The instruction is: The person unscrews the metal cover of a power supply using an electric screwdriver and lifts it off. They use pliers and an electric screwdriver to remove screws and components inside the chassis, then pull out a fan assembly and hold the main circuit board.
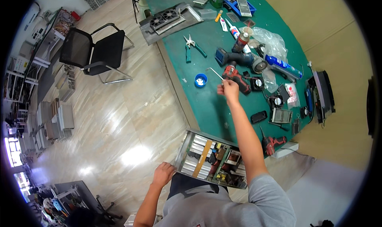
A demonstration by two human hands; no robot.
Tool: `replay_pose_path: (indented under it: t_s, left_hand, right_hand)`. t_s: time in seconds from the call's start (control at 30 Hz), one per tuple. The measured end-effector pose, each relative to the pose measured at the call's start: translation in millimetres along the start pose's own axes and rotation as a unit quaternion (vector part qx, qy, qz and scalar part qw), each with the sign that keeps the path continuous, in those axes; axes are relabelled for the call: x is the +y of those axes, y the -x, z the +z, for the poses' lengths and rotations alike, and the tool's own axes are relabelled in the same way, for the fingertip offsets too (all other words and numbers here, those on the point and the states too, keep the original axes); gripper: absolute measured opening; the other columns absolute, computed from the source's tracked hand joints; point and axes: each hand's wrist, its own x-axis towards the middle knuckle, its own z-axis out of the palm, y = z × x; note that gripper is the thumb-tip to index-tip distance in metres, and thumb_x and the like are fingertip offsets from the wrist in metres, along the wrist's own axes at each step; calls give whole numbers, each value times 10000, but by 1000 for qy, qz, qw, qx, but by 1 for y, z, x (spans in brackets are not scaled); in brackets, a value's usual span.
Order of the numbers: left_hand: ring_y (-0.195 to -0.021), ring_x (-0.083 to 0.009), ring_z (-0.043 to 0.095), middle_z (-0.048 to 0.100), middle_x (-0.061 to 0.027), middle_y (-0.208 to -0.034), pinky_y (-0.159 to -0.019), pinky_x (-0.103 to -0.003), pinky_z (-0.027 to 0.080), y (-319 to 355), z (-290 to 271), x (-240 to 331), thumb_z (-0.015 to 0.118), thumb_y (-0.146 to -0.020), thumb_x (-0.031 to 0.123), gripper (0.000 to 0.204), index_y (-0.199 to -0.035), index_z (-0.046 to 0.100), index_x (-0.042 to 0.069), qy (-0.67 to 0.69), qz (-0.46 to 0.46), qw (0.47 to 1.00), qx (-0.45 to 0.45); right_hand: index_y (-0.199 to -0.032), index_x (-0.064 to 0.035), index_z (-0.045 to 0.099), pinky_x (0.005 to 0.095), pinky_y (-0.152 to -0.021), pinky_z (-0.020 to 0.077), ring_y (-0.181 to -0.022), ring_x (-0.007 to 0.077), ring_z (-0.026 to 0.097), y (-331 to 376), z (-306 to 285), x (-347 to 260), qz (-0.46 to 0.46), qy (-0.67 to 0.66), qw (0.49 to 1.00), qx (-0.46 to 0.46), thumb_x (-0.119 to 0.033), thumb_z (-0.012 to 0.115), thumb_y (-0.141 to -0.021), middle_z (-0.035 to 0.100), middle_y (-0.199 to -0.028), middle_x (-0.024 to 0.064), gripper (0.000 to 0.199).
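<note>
My right hand (229,90) is raised over the green workbench, its fingers closed round a thin pale rod (214,72) with a bent tip. The tip points up and left, near a blue round cup (201,80) with white bits inside. Beneath my right forearm, an open metal electronics unit (187,163) leans between the bench edge and my lap. Silver heatsinks, a tan strip and circuit parts show inside it. My left hand (164,173) is at the unit's left edge, fingers curled against it; the fingertips are partly hidden.
On the bench (211,111) lie green-handled pliers (191,47), an angle grinder (242,60), a red cordless drill (235,78), a spray can (240,42), small fans (257,83) and a phone (258,117). Another red power tool (273,144) sits nearer me. A black chair (104,52) stands left.
</note>
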Motion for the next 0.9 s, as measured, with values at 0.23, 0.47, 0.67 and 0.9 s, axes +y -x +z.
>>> replay_pose_path:
  t_s: [0.23, 0.47, 0.67, 0.9]
  left_hand:
    - [-893, -241, 581, 613, -38, -888, -767, -353, 504, 0, -1, 1, 679, -768, 125, 134, -901, 676, 115, -27, -10, 999, -20]
    - [-892, -236, 572, 598, -38, -878, -755, -349, 503, -7, 0, -6, 677, -774, 145, 135, -905, 676, 115, -16, 29, 999, -16]
    - [-868, -245, 564, 577, -49, -849, -737, -364, 499, -9, -2, -21, 676, -780, 148, 98, -867, 652, 110, -55, 75, 994, -60]
    - [-781, -308, 549, 553, -102, -756, -679, -414, 466, -25, -6, -22, 670, -779, 114, 80, -793, 607, 67, 6, 193, 978, -80]
  right_hand:
    - [-997, 97, 600, 313, -574, 533, -643, 214, 645, -186, 124, -84, -33, -109, 989, -98, -316, 585, -933, 671, -867, 130, 418]
    - [-1213, 85, 532, 304, -693, 548, -818, 196, 668, -162, 74, -61, -193, 209, 955, -84, -352, 570, -951, 672, -980, 139, 511]
    - [-1129, -3, 626, 254, -663, 506, -717, 116, 638, 105, -93, -67, -130, 224, 963, -79, -269, 552, -969, 701, -905, 81, 319]
    - [-1171, 15, 593, 306, -788, 481, -914, 151, 598, 364, -275, 74, -14, 362, 904, 228, -318, 574, -963, 655, -971, 90, 393]
